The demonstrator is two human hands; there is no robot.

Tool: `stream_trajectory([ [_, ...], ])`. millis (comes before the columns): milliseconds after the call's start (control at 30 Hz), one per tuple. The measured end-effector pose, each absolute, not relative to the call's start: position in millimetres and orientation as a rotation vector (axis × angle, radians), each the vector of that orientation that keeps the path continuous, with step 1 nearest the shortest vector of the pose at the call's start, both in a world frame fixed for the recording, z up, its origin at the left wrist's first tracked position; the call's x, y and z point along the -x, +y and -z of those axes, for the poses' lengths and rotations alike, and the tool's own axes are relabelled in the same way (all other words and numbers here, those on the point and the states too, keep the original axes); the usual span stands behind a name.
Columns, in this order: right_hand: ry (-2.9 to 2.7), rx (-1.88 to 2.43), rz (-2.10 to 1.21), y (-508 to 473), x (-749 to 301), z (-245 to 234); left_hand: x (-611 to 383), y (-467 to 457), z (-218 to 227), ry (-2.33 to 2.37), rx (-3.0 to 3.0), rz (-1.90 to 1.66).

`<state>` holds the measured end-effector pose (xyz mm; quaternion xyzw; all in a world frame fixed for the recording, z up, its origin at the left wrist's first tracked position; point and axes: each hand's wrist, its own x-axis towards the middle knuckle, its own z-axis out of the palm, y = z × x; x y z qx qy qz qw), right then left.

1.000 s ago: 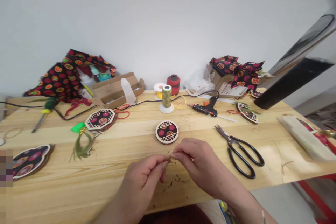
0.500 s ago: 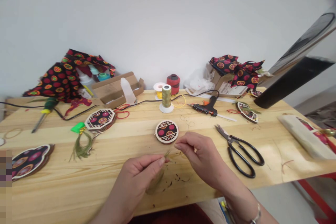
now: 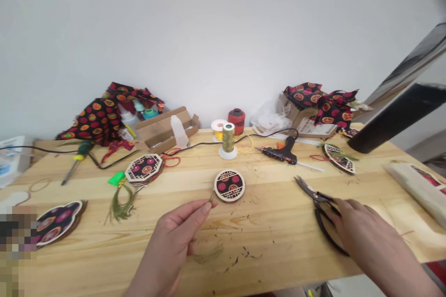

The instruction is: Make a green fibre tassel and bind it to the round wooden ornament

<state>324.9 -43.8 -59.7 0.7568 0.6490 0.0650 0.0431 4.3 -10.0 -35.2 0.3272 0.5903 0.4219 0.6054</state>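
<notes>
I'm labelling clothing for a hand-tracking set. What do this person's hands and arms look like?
The left hand and the right hand are both bare: no gloves, and no rings that can be seen. The forearms are uncovered as far as the picture's lower edge, with no sleeve, watch or bracelet showing.

Glue gun (image 3: 281, 153), gold thread spool (image 3: 228, 136)
</notes>
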Motion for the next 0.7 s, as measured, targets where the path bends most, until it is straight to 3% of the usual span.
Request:
stream_trajectory([
  [267, 1.958, -2.407, 0.004, -53.6, -331.1, 65.6, -3.6, -5.7, 33.8, 1.352, -0.726, -1.017],
  [533, 2.002, -2.400, -0.145, -53.3, -328.7, 70.2, -4.5, -6.3, 32.0, 1.334, -0.723, -1.028],
  [700, 2.051, -2.557, 0.056, -52.0, -321.9, 57.3, -5.4, -6.0, 29.5, 1.319, -0.729, -1.031],
])
